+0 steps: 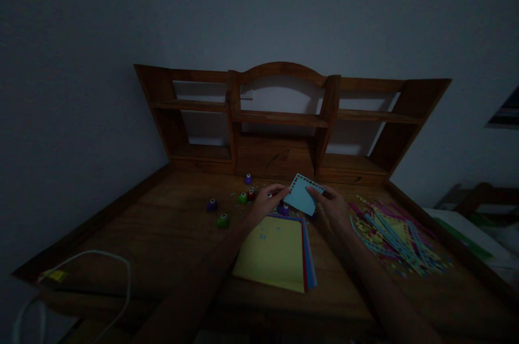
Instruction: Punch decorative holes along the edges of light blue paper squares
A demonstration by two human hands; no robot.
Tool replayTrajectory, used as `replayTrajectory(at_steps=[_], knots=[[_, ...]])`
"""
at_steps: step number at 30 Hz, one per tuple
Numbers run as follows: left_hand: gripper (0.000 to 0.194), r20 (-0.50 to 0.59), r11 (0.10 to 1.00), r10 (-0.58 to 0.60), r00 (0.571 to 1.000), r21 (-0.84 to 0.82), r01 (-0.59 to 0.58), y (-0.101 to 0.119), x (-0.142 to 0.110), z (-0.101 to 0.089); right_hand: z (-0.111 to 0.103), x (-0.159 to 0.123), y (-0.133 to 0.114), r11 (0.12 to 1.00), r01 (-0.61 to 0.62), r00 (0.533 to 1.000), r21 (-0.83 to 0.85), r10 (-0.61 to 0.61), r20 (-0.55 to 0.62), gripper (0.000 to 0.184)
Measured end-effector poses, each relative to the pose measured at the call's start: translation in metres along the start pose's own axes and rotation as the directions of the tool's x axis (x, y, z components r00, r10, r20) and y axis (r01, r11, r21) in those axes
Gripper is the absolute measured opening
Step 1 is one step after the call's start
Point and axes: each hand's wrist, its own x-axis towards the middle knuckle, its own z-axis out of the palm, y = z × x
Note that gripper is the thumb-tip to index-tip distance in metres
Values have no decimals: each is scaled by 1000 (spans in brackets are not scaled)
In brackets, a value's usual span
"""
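A light blue sheet of paper with a row of small punched holes along its upper edges is held tilted above the desk. My left hand pinches its left edge. My right hand grips the right side, thumb lying across the front. Under and beside the hands stand several small craft punches, among them a purple punch, a red punch and a green punch. Just in front lies a stack of coloured paper, yellow on top, with a few blue paper bits on it.
A heap of punched paper strips in blue, pink and yellow covers the desk's right side. Further left are a green punch and a dark purple punch. A wooden shelf unit runs along the back. A white cable loops at front left.
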Motion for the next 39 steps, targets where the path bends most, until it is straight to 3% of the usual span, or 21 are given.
replayTrajectory(at_steps=[12, 27, 34, 39], knots=[[30, 13, 998, 49, 999, 26, -49, -12, 3, -4, -5, 2, -1, 995, 13, 1000, -100, -12, 20, 39], [28, -3, 999, 25, 1000, 32, -24, -16, 4, -3, -5, 5, 3, 1000, -26, 1000, -12, 26, 13, 37], [27, -126, 1000, 22, 992, 13, -20, -13, 5, -5, -6, 16, 31, 995, -65, 983, 77, 50, 175, 42], [28, -183, 999, 24, 983, 27, -20, -10, 5, -10, -10, 22, 51, 994, -98, 955, 46, 81, 285, 43]])
